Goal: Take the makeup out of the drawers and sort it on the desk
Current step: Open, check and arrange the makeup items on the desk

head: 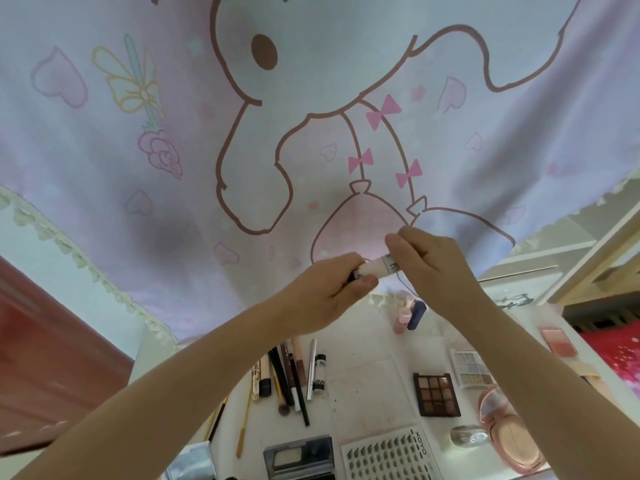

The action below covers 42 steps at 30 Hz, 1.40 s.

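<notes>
Both hands hold one small white makeup tube (376, 268) up above the white desk (367, 382). My left hand (329, 292) grips its dark end and my right hand (429, 268) pinches the labelled end. Below on the desk lie a row of pencils, brushes and mascaras (291, 375), a brown eyeshadow palette (437, 393), a pale shimmer palette (472, 368), a blush pan (558, 341), a pink open compact (512, 434), a lash tray (389, 455) and two lipsticks (410, 315).
A pink cartoon curtain (242, 133) hangs behind the desk. A red-brown door (45, 358) stands at the left. A small grey box (299, 457) sits at the desk's front edge, with a clear pebble-like item (467, 438) beside the compact. Red fabric (620, 351) lies at the right.
</notes>
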{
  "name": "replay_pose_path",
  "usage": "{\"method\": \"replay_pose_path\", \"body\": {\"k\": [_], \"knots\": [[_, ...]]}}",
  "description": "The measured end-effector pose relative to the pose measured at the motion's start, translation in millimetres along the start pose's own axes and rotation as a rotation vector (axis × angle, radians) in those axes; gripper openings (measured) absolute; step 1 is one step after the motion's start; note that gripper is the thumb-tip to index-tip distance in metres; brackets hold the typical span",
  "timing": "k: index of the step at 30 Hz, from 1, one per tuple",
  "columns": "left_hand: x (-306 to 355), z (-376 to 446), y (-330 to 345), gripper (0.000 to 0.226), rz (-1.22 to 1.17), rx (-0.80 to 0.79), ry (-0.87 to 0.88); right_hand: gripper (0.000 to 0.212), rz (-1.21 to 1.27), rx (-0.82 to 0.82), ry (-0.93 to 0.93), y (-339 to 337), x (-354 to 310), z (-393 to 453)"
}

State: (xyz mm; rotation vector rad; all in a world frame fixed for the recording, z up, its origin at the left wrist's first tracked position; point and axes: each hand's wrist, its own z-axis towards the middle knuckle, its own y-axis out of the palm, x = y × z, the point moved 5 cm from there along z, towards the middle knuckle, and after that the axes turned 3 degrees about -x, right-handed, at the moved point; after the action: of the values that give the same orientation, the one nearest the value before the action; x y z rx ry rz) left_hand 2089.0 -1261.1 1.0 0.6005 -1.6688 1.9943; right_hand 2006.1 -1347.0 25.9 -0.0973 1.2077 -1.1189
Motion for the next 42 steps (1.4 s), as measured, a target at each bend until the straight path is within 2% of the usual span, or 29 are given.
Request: {"method": "replay_pose_path", "body": {"k": [2,3,6,9,12,13,14,16,17,20,22,25,27,30,33,36,38,41,42], "knots": [[-5,0,-6,0.022,0.069,0.101,-0.037,0.043,0.031,-0.129,0.168,3,12,0],[-5,-1,-7,0.019,0.119,0.124,-0.042,0.039,0.045,-0.155,0.19,3,14,-1],[-12,-1,-7,0.024,0.177,0.149,-0.078,0.024,0.069,-0.17,0.106,2,11,-6],[-17,-1,-6,0.028,0.193,0.16,-0.128,0.035,0.128,-0.226,0.007,2,10,-8],[-20,-3,-6,0.031,0.219,0.239,-0.133,0.035,0.224,-0.301,0.084,4,19,-6],[-19,-3,-6,0.031,0.23,0.255,-0.136,0.027,0.234,-0.321,0.14,6,23,-5],[-16,-3,-7,0.032,0.252,0.27,-0.12,0.018,0.236,-0.327,0.206,8,25,-3],[-12,-2,-6,0.037,0.31,0.264,-0.075,0.032,0.171,-0.324,0.288,12,32,-1],[-12,-2,-5,0.04,0.337,0.259,-0.065,0.034,0.126,-0.321,0.283,13,33,-1],[-18,-4,-3,0.042,0.336,0.245,-0.096,0.023,0.153,-0.304,0.167,12,29,-3],[-20,-5,-4,0.036,0.322,0.247,-0.129,0.029,0.206,-0.31,0.126,13,31,-4],[-18,-6,-4,0.029,0.344,0.26,-0.136,0.014,0.232,-0.349,0.251,19,37,-2],[-17,-4,-4,0.027,0.359,0.263,-0.132,0.028,0.148,-0.374,0.309,20,41,-1],[-18,-2,-3,0.028,0.355,0.246,-0.131,0.02,0.131,-0.366,0.183,14,36,-3],[-20,-1,-2,0.03,0.359,0.242,-0.123,0.035,0.208,-0.383,0.142,10,42,-6],[-19,2,3,0.037,0.381,0.224,-0.098,0.01,0.208,-0.386,0.286,15,48,-5],[-19,4,7,0.045,0.392,0.221,-0.085,0.029,0.118,-0.358,0.319,16,51,-4],[-20,4,8,0.045,0.419,0.241,-0.062,0.022,0.182,-0.324,0.232,12,51,-7],[-21,4,7,0.044,0.419,0.248,-0.058,0.027,0.233,-0.315,0.218,10,51,-8]]}}
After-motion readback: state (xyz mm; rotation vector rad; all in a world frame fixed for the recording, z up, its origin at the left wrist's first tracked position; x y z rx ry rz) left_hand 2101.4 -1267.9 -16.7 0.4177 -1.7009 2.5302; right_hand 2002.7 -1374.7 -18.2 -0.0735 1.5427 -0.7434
